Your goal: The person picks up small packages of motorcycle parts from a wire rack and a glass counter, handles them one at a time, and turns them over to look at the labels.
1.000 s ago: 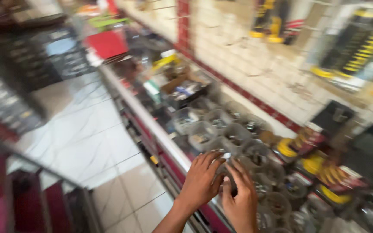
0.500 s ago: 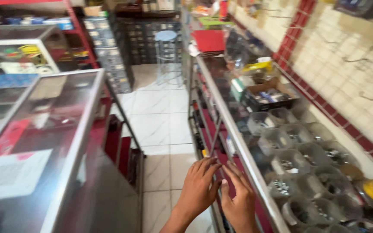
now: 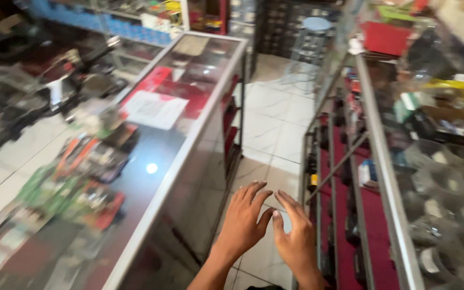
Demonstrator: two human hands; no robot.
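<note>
My left hand (image 3: pixel 244 220) and my right hand (image 3: pixel 296 239) are held low in front of me, side by side and touching at the thumbs, fingers spread, with nothing in them. They hang over the white tiled floor (image 3: pixel 277 123) of a narrow aisle. A glass display counter (image 3: pixel 183 102) stands to the left of my hands. On the right runs a metal-framed shelf unit (image 3: pixel 388 177) with red lined shelves, close to my right hand.
A white paper sheet (image 3: pixel 154 109) lies on the glass counter, with packaged goods under the glass. Clear plastic tubs (image 3: pixel 447 198) of small hardware fill the right shelf top. A blue-topped stool (image 3: pixel 314 33) and dark drawer cabinets (image 3: pixel 275 24) stand at the aisle's far end.
The view has swung left, from the tiled wall and tubs to the aisle and glass counter. My hands have come away from the shelf edge and spread open.
</note>
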